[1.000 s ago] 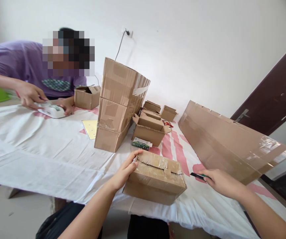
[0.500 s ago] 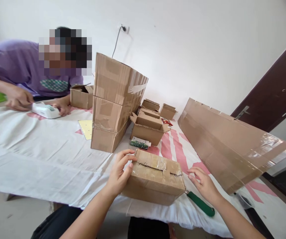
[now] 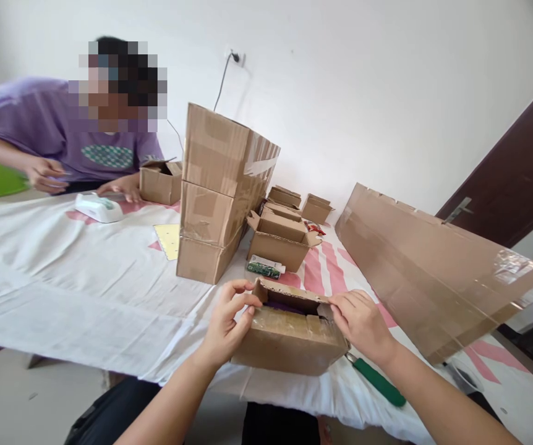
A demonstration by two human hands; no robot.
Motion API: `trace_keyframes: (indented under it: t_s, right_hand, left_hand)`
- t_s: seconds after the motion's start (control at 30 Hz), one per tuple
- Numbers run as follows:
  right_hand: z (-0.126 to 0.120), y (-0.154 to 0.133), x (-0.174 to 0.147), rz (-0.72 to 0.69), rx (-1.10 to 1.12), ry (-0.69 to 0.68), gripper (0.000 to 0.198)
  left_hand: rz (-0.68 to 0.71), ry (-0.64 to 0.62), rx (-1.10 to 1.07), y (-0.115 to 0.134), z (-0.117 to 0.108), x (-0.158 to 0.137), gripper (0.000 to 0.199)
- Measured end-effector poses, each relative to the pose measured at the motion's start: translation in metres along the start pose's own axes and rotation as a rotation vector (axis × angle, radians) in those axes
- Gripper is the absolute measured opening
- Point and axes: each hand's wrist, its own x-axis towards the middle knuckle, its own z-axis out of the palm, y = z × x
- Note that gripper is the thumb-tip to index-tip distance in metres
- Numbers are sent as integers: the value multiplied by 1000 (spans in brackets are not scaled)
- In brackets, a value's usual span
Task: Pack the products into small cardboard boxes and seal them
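A small brown cardboard box [image 3: 289, 346] sits at the table's front edge, its top partly raised and a dark purple thing [image 3: 285, 307] showing inside. At its left top corner, my left hand [image 3: 232, 315] grips the edge with thumb and fingers. My right hand [image 3: 362, 321] pinches the far top flap [image 3: 294, 289] near its right end. Beside the box, below my right hand, lies a green-handled tool [image 3: 380, 382]; its working end is mostly hidden. A green and white tube [image 3: 265, 267] lies just beyond the box.
Stacked cardboard boxes [image 3: 208, 210] stand left of centre, with open boxes [image 3: 278, 244] behind. A large cardboard panel [image 3: 433, 266] leans along the right. Across the table a person in a purple shirt [image 3: 104, 145] sits near a white device [image 3: 99, 208]. A yellow sheet [image 3: 168, 241] lies on the cloth.
My right hand has moved left onto the box and taken hold of the flap. The closed top has been lifted, opening a gap. The other person's hand has come off the white device.
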Motion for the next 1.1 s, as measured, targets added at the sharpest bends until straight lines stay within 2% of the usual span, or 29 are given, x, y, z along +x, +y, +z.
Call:
trace_keyframes:
  t_s: [0.13,0.23,0.43,0.73,0.8,0.87,0.93,1.03,1.1]
  right_hand:
    - [-8,6,2,132,164,-62,20]
    - [-14,14,-2,253,285,-56,22]
    - [-16,23,-19,317,305,-45,20]
    - [-15,9,-27,288,254,-101,38]
    - [-12,8,-28,274,246,-71,30]
    - [-9,8,-28,236,253,-33,13]
    - [-6,8,-28,213,277,-18,17]
    - [-1,11,-27,264,345,-48,20]
    - [2,14,-26,351,412,-76,21]
  left_hand:
    - [-39,-187,-69,4,-3,3,38]
    - [-70,-253,-163,4,-5,5,40]
    - [-89,-250,-207,4,-4,6,41]
    - [-77,-232,-181,6,-4,7,41]
    - [-68,-228,-173,6,-4,6,39]
    - [-62,-228,-164,7,-4,6,38]
    - [-58,-227,-153,7,-5,5,37]
    - [-61,-231,-143,7,-5,5,37]
    - [-63,-236,-148,6,-5,5,37]
